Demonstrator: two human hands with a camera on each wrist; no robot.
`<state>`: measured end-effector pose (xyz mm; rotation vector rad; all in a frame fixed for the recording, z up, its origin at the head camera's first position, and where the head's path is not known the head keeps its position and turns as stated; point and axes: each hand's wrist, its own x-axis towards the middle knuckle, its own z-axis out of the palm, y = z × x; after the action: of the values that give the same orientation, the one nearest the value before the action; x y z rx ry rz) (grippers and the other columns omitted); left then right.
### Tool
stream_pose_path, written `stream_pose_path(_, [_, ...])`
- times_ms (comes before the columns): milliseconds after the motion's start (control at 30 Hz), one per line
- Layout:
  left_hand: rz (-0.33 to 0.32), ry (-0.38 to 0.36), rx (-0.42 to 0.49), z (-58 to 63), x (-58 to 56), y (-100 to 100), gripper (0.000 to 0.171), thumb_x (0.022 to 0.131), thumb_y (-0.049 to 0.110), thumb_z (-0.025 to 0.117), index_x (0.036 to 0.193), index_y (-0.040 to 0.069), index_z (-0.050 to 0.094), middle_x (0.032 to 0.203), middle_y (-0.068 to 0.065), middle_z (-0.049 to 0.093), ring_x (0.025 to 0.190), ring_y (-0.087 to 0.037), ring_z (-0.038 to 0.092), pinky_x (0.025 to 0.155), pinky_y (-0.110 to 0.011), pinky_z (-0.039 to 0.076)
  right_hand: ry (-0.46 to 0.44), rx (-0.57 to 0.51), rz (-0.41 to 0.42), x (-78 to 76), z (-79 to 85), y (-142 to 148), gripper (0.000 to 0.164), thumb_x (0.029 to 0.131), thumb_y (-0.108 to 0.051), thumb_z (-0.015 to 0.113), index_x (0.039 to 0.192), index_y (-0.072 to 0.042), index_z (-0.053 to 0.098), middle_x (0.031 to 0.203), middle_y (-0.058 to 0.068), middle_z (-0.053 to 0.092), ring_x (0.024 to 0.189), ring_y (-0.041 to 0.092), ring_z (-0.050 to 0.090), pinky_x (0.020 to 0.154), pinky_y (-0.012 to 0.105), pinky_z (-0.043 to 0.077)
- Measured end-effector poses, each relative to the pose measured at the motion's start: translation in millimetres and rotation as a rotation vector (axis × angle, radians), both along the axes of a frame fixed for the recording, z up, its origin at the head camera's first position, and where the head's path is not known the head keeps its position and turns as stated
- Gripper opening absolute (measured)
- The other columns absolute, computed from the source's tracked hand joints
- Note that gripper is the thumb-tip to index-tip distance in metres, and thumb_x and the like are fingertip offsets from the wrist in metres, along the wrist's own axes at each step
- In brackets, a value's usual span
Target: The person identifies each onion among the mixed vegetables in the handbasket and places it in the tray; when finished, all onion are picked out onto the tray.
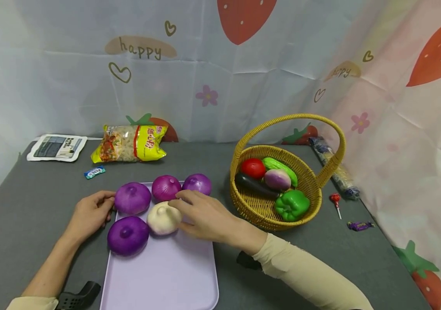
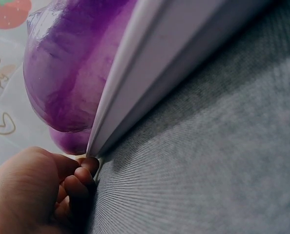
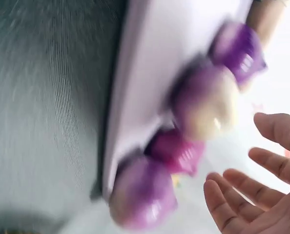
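A pale lilac tray [image 1: 166, 280] carries several purple onions [image 1: 127, 236] and one white onion [image 1: 161, 219] toward its far end. At the tray's left edge is my left hand [image 1: 90, 215]; in the left wrist view its thumb and bent fingers [image 2: 76, 185] pinch the rim, beside a purple onion [image 2: 72, 73]. My right hand [image 1: 209, 219] hovers over the white onion's right side. The right wrist view shows that hand [image 3: 262, 195] with fingers spread and a gap between them and the blurred onions. Nothing is in its grasp.
Right of the tray stands a yellow wicker basket [image 1: 240, 206] holding vegetables. Behind lie a yellow food bag [image 1: 129, 144] and a white pouch [image 1: 57, 147], with a small blue candy [image 1: 94, 172] nearby. A lollipop [image 1: 335, 199], purple candy [image 1: 360, 226] and long packet [image 1: 336, 172] lie far right.
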<state>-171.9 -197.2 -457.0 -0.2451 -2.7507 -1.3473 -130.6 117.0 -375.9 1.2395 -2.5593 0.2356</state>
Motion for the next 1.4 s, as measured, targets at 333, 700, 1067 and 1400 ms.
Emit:
stream_pose_path(333, [-0.012, 0.01, 0.015, -2.1, -0.9, -1, 0.033, 0.103, 0.022, 0.047, 0.118, -0.002, 0.063, 0.066, -0.003, 0.059, 0.047, -0.005, 0.05, 0.044, -0.024, 0.044, 0.116, -0.09, -0.169, -2.4, 51.2, 94, 0.016, 0.088, -0.019, 0.068, 0.102, -0.014, 0.071, 0.091, -0.001, 0.07, 0.073, 0.011, 0.063, 0.062, 0.027, 0.053])
stream_pose_path(700, [-0.016, -0.001, 0.013, -1.3, 1.1, -1, 0.033, 0.103, 0.023, 0.046, 0.117, -0.002, 0.063, 0.064, -0.001, 0.059, 0.046, -0.005, 0.05, 0.044, -0.024, 0.044, -0.345, 0.193, -0.612, -53.4, 66.0, 183, 0.053, 0.097, -0.034, 0.058, 0.144, -0.013, 0.046, 0.146, 0.02, 0.045, 0.122, 0.039, 0.055, 0.086, 0.059, 0.052])
stream_pose_path(1067, [-0.005, -0.003, -0.009, -0.6, 0.8, 0, 0.033, 0.103, 0.023, 0.045, 0.117, -0.001, 0.063, 0.066, -0.003, 0.059, 0.048, -0.005, 0.051, 0.045, -0.025, 0.045, -0.582, 0.35, -0.616, -65.3, 55.8, 197, 0.068, 0.096, -0.044, 0.056, 0.15, -0.007, 0.036, 0.149, 0.026, 0.041, 0.137, 0.046, 0.04, 0.108, 0.064, 0.035])
stream_pose_path(1400, [-0.009, -0.007, 0.011, -0.3, 0.2, 0, 0.033, 0.103, 0.023, 0.046, 0.118, -0.002, 0.063, 0.066, -0.003, 0.058, 0.047, -0.004, 0.049, 0.044, -0.024, 0.044, -0.536, 0.317, -0.529, -67.3, 50.0, 198, 0.05, 0.097, -0.027, 0.059, 0.139, -0.003, 0.047, 0.131, 0.023, 0.058, 0.124, 0.041, 0.054, 0.105, 0.056, 0.041])
